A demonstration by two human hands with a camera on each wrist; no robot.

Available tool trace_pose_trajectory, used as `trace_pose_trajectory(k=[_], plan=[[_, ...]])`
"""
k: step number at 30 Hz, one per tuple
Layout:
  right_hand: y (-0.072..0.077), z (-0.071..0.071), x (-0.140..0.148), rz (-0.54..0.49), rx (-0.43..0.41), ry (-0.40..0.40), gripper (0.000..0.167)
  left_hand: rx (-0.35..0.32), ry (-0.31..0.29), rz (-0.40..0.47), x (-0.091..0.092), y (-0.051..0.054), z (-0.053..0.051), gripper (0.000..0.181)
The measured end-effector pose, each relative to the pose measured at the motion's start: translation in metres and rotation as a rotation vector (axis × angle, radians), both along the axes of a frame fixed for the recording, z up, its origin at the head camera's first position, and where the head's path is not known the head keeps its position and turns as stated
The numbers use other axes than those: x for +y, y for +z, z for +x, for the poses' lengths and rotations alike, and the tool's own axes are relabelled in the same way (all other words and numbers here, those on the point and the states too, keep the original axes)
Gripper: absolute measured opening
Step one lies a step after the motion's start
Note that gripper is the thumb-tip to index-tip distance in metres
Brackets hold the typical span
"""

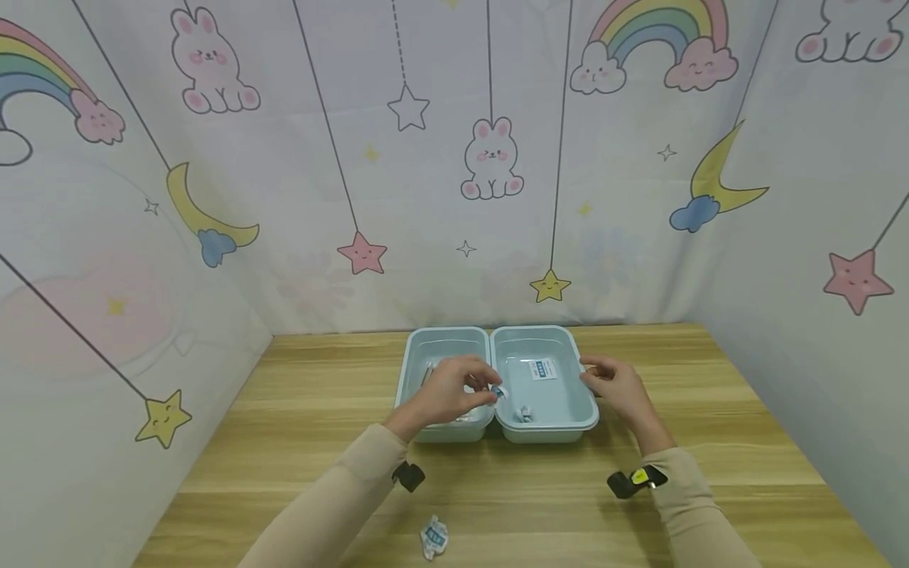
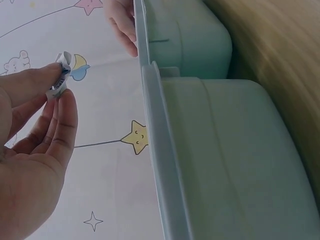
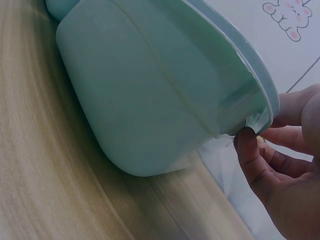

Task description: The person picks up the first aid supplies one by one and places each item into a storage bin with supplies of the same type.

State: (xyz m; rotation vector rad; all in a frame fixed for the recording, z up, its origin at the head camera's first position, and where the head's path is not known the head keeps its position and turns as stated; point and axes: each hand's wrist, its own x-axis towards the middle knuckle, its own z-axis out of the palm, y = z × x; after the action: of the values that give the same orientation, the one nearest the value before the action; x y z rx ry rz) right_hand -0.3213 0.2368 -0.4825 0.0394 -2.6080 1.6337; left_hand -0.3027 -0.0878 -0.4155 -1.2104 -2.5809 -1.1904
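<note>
Between the thumb and fingertips of my left hand is a small crumpled white-and-blue wrapper, held over the place where two light-blue plastic bins meet. My right hand grips the outer rim of the right bin; in the right wrist view the thumb is below the rim, and a clear, shiny bit shows by the fingertips, too unclear to name. Inside that bin lie a flat white packet with a blue label and another crumpled wrapper. The left bin holds slim items, mostly hidden by my left hand.
Nearer to me on the wooden table lies one more crumpled white-and-blue wrapper. Behind the bins hangs a patterned cloth wall, which also encloses both sides. Each wrist wears a small black camera.
</note>
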Motion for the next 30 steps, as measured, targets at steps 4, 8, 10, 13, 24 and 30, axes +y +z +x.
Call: trace_pose_trajectory(k=[4, 8, 10, 13, 24, 30], plan=[[0.000, 0.000, 0.000, 0.003, 0.000, -0.003, 0.040, -0.008, 0.007, 0.002, 0.001, -0.001, -0.001, 0.017], [0.001, 0.001, -0.001, 0.006, -0.003, -0.001, 0.040, -0.019, 0.013, 0.000, 0.002, -0.001, -0.003, 0.017], [0.002, 0.001, -0.001, 0.004, -0.007, 0.000, 0.040, -0.019, 0.020, -0.001, 0.003, -0.002, -0.005, 0.017], [0.002, 0.001, 0.000, 0.006, -0.008, 0.005, 0.040, -0.019, 0.035, -0.009, 0.004, -0.004, -0.007, 0.017], [0.003, 0.002, -0.001, 0.012, -0.009, 0.004, 0.040, -0.046, 0.065, -0.025, 0.005, -0.008, -0.010, 0.018], [0.002, 0.001, -0.001, 0.013, -0.006, 0.006, 0.040, -0.042, 0.064, -0.023, 0.006, -0.008, -0.011, 0.017]])
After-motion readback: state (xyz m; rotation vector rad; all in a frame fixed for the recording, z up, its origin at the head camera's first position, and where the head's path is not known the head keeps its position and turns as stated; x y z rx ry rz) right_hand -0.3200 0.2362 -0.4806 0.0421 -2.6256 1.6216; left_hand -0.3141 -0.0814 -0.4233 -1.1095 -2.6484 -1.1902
